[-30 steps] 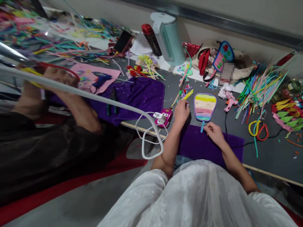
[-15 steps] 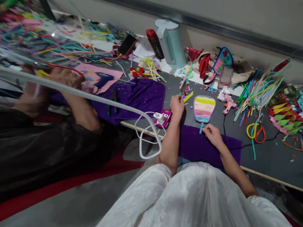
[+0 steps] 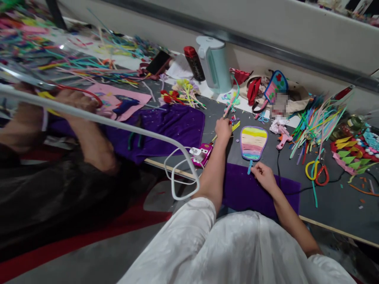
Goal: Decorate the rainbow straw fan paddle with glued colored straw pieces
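Note:
A hand-fan shape striped in yellow, pink and green (image 3: 253, 142) lies on the grey table (image 3: 340, 197), its blue handle pointing toward me. My right hand (image 3: 264, 176) rests curled on the purple cloth (image 3: 242, 187) just beside that handle. My left hand (image 3: 223, 129) reaches further out, fingers closed at a small heap of coloured craft bits (image 3: 233, 119) left of the fan. What it pinches is too small to name.
A pink plug block (image 3: 203, 152) with a white cable (image 3: 177, 173) sits by my left forearm. A pink glue gun (image 3: 282, 136), scissors (image 3: 318, 171), coloured strips (image 3: 316, 122), a pale kettle (image 3: 214, 65) and a red bottle (image 3: 194, 63) stand beyond. Another person's arms (image 3: 85, 130) work over a purple cloth on the left.
My left hand has moved away from me, from beside the fan to the heap of craft bits. My right hand has stayed by the handle. The view has shifted slightly.

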`<state>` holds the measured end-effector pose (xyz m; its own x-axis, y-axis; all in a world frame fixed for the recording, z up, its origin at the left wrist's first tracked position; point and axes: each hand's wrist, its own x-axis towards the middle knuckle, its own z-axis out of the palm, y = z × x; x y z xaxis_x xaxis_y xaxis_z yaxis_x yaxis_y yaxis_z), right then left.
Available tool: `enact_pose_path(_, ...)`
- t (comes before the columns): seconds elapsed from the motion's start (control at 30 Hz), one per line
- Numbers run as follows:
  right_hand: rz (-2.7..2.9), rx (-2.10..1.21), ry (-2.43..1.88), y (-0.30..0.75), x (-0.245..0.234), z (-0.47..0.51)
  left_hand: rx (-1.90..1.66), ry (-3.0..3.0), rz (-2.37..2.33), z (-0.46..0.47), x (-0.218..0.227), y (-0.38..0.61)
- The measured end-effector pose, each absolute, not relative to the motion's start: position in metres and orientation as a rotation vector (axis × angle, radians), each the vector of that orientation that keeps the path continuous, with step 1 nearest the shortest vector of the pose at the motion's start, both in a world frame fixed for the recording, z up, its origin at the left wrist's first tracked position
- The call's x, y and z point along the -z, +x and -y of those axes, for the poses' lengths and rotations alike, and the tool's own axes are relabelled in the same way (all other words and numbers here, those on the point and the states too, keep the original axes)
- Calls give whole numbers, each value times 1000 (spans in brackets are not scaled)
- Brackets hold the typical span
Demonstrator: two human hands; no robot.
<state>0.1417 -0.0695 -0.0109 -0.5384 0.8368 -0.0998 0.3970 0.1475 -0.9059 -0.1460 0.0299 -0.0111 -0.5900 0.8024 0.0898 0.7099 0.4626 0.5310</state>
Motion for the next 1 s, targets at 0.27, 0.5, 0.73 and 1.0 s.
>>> enact_pose_path(0.27,1804,-1559,-1141,126,-16,46,-1248,1162,-2437,-24,8,-141)
enact_pose_path(0.5,1508,-1474,-1085,78,-51,-32,-1799,978,-1520,-30,-12,-103)
enact_pose_path(0.73,1375,-1461,-1090,71,-39,-70,-1696,1099,-1365,-29,-14,-74)
enact_pose_path(1.0,1399,-1561,-1113,72,-23,-66,-1631,1275,-1402,-21,-5,-74)
